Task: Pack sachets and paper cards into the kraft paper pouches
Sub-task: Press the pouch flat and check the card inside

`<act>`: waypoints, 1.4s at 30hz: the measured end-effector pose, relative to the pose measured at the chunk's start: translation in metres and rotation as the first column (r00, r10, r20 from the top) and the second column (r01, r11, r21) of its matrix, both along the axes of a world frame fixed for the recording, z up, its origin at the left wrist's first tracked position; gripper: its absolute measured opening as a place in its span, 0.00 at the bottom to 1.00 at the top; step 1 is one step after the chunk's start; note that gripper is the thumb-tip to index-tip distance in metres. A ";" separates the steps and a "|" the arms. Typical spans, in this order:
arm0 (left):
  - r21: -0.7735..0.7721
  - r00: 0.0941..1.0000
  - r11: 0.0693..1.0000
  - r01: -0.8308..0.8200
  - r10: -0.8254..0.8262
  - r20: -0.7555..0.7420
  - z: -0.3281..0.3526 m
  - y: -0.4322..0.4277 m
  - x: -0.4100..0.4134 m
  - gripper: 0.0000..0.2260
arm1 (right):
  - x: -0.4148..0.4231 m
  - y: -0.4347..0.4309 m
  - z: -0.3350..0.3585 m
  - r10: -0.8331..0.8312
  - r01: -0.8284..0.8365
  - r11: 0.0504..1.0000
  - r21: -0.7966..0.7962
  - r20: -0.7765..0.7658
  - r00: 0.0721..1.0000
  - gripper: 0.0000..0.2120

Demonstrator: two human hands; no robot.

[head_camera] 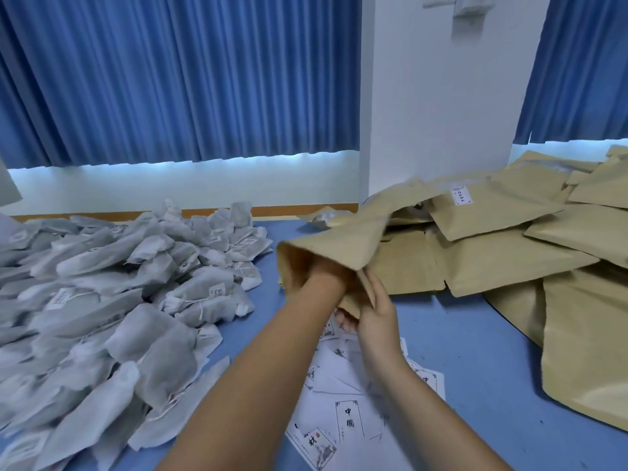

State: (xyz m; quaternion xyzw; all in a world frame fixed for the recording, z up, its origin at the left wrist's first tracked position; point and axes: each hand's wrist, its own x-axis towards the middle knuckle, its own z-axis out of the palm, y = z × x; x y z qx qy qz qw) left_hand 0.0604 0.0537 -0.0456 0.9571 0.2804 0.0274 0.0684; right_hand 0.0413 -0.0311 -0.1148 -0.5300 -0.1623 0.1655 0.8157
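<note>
A kraft paper pouch is held in the air over the middle of the table, its open mouth facing me. My left hand is pushed into that mouth up to the wrist, so its fingers are hidden inside. My right hand grips the lower edge of the pouch's mouth between thumb and fingers. A big heap of grey-white sachets with strings and small tags lies on the left. White printed paper cards are scattered under my forearms.
A large pile of kraft pouches covers the right side and reaches the near right edge. The table has a blue top. Behind it are blue curtains and a white pillar.
</note>
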 end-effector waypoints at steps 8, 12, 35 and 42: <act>0.177 0.912 0.927 0.332 -0.363 0.191 0.002 -0.032 -0.027 0.12 | 0.026 -0.014 0.002 -0.016 0.039 0.997 0.071 -0.305 0.952 0.15; 0.453 0.770 0.892 -0.012 -0.280 0.573 0.001 -0.007 -0.067 0.09 | 0.030 -0.016 0.005 0.007 0.020 0.998 0.066 -0.394 0.919 0.14; 0.252 0.597 0.963 0.094 -0.257 0.760 -0.035 0.096 -0.120 0.16 | 0.034 -0.019 0.005 0.013 0.022 0.997 0.071 -0.460 0.888 0.10; 0.582 0.395 0.562 0.588 -0.827 0.399 -0.017 -0.021 -0.076 0.21 | 0.029 -0.017 0.010 -0.008 0.088 0.988 0.127 -0.527 0.850 0.13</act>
